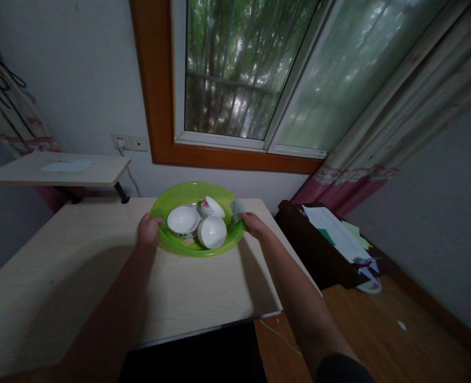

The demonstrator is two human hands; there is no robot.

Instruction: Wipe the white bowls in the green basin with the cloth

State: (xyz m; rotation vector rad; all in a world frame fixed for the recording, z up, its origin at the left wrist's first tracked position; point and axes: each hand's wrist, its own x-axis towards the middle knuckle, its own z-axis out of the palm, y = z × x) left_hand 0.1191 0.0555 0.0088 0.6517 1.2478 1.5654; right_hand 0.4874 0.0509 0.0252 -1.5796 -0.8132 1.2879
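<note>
A round green basin (197,189) is held at both sides over the far part of the pale wooden table (187,298). My left hand (149,230) grips its left rim. On the right, my right hand (253,223) is closed on the rim, with a greyish cloth or sponge (237,210) at its fingertips. Inside lie a white bowl (183,219) at the left, another white bowl (212,232) nearer me, and a tilted bowl with a pink pattern (212,207) at the back. A small fork-like item (189,241) rests beside them.
A raised shelf (55,167) with a paper stands at the left back. Behind the table are a wall socket (129,142) and a window (251,74). A dark cabinet (319,250) with papers is at the right, and a white cable (281,336) lies on the floor.
</note>
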